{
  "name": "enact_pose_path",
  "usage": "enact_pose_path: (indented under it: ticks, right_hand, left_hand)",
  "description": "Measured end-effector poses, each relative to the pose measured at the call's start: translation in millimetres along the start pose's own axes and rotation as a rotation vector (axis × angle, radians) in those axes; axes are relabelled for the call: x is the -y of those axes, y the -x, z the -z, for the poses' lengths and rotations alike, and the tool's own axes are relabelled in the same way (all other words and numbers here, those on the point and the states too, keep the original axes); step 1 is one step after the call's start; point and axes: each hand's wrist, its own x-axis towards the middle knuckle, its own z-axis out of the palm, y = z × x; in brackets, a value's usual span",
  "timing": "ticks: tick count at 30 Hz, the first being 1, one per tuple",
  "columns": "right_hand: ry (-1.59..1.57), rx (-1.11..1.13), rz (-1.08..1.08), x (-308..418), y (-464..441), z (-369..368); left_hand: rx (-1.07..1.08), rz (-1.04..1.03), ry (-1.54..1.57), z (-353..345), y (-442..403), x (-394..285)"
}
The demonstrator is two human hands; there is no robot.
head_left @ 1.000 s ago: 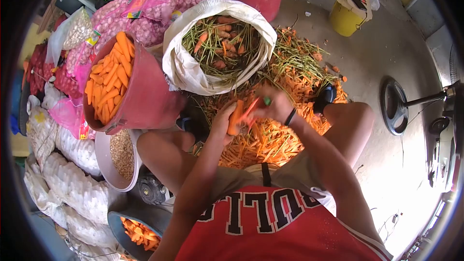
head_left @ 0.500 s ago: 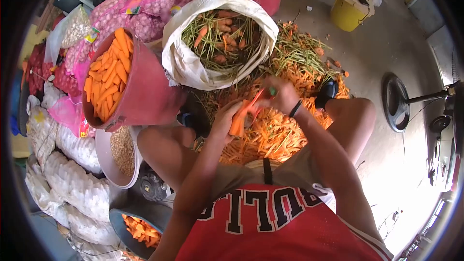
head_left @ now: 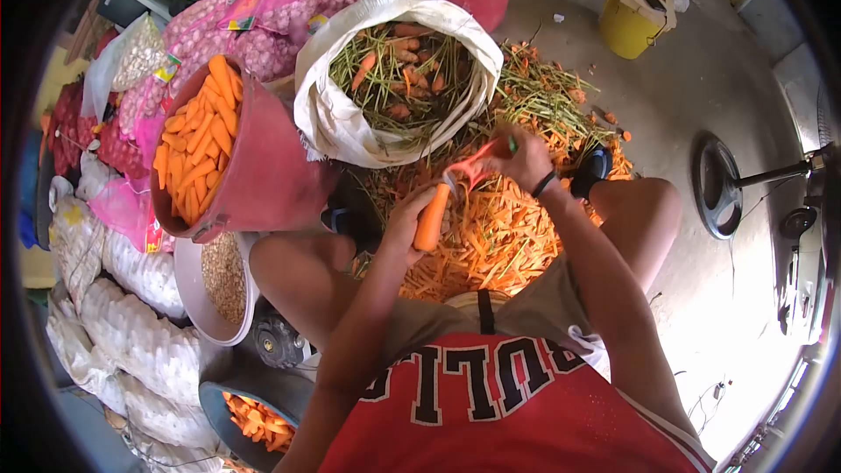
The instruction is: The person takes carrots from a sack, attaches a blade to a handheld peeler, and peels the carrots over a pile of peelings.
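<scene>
My left hand (head_left: 406, 221) is closed around a smooth, bright orange carrot (head_left: 431, 222), held at a slant between my knees. In my right hand (head_left: 527, 160) is a red peeler (head_left: 474, 165), its head close to the carrot's far end; something green shows by the fingers. Whether blade and carrot touch, I cannot tell. Below both hands lies a heap of orange carrot peelings (head_left: 499, 232). Just beyond them stands a white woven sack (head_left: 328, 114), rolled open, with unpeeled carrots (head_left: 406, 54) and green stalks inside.
To the left, a tilted red tub (head_left: 272, 153) holds peeled carrots (head_left: 200, 136). Near it are a pale basin (head_left: 188, 276), pink net bags (head_left: 197, 31) of bulbs and white sacks (head_left: 149, 333). A dark tub (head_left: 215, 398) holds carrot pieces. A yellow bucket (head_left: 622, 28) and round-based stand (head_left: 714, 184) are right.
My right hand has shifted slightly right, and the peeler has moved from along the carrot to its far end. My left hand stays nearly in place with the carrot.
</scene>
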Motion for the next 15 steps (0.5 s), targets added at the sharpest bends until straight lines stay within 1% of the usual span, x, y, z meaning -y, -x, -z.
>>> enact_pose_path:
  ticks: [1,2,3,4,5,7,8,9,11,13,14,15]
  right_hand:
    - [-0.038,0.022,-0.017,6.4,1.8,-3.1]
    - [-0.082,0.024,0.116,15.5,12.8,-15.7]
    - [0.021,0.103,0.259,37.8,19.7,-16.6]
    - [0.055,0.086,0.34,43.4,19.2,-17.1]
    - [0.084,0.069,0.416,45.5,21.5,-20.3]
    - [0.08,0.051,0.206,14.4,6.6,-7.4]
    - [0.075,0.022,0.044,4.3,-1.5,0.7]
    - [0.153,-0.075,-0.005,1.6,-9.4,6.7]
    - [0.035,0.057,-0.173,1.5,-9.7,14.7]
    - [0.103,0.02,0.194,3.6,-1.8,0.5]
    - [0.151,0.053,0.195,3.9,1.9,-2.5]
    - [0.164,0.054,0.147,0.4,-0.6,-1.3]
  left_hand:
    - [-0.026,-0.008,0.034,-7.3,-2.6,-4.9]
    - [-0.058,-0.016,0.073,-14.2,-3.3,-7.5]
    - [-0.096,-0.019,0.113,-17.6,-2.6,-7.9]
    - [-0.076,0.009,0.119,-13.4,-5.3,-4.6]
    - [-0.046,-0.011,0.05,-6.8,-6.1,-1.7]
    - [0.015,-0.035,-0.093,2.5,-0.9,2.6]
    - [-0.069,-0.022,-0.091,-5.2,1.5,3.5]
    - [-0.068,-0.022,-0.101,-8.2,4.7,0.9]
    - [-0.061,-0.03,-0.118,-13.3,9.7,-2.8]
    - [-0.139,-0.095,-0.272,-9.0,1.8,4.2]
    - [-0.183,-0.124,-0.351,-4.3,-1.7,8.7]
    - [-0.167,-0.139,-0.358,-5.5,-1.6,8.7]
